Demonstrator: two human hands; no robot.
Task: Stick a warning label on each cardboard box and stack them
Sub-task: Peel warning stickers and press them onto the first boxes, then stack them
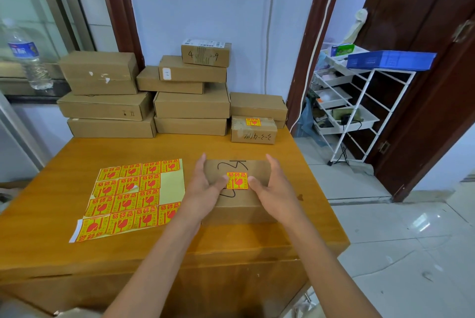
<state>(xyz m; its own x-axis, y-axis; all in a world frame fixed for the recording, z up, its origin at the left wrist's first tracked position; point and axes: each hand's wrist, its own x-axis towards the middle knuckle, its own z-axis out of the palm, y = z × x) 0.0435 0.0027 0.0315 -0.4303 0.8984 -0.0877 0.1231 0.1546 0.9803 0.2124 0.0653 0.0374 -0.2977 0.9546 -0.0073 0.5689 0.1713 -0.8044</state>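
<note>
Now both your hands rest flat on the cardboard box (239, 189) at the surface's (64, 163) near right: left hand (205, 189) and right hand (272, 186), fingers straight, grip spread, thumbs pressing the red-and-yellow warning label (237, 181) on its lid. Beside it, left, lies the label sheet (128, 197).

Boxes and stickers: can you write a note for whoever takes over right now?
Left hand and right hand: open, thumbs pressing the label flat on the front box.
Sticker sheet lies left of that box.
Done: front box labelled; small box at the back right also has a label.
Left: stack the front box, then label the plain boxes at the wall.
</note>
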